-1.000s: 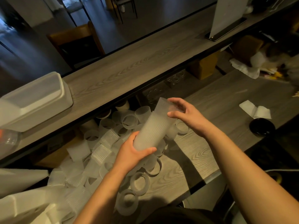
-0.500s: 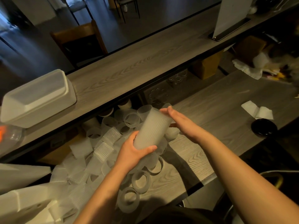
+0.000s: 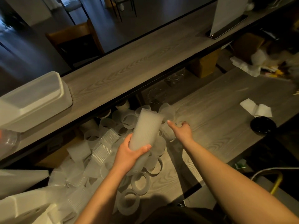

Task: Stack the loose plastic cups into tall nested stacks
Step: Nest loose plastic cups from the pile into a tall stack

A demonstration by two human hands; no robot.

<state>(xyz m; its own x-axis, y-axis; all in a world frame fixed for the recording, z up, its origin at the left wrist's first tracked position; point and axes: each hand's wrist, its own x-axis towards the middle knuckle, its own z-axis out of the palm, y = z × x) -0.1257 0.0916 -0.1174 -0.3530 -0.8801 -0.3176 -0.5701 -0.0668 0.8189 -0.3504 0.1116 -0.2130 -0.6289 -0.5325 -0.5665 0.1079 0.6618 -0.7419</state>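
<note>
My left hand [image 3: 129, 153] grips the lower end of a tall nested stack of frosted ribbed plastic cups [image 3: 148, 126], held tilted up and to the right over the pile. Just right of the stack's top, my right hand [image 3: 182, 132] is down on the table with its thumb stretched left and its fingers curled over the rim of a loose cup [image 3: 181, 122]. Several more loose cups [image 3: 140, 183] lie scattered on the grey wood table [image 3: 218, 126], under and left of both hands, some upright and some on their sides.
A raised wooden shelf [image 3: 129, 65] runs across behind the pile, with a white lidded container [image 3: 32, 101] on its left end. A black round lid [image 3: 263, 126] and folded white paper [image 3: 255, 109] lie at the right. White foam boxes [image 3: 24, 206] sit at the lower left.
My right hand has left the top of the stack and dropped right to a loose cup on the table. The cup it was seating is now pushed down into the stack.
</note>
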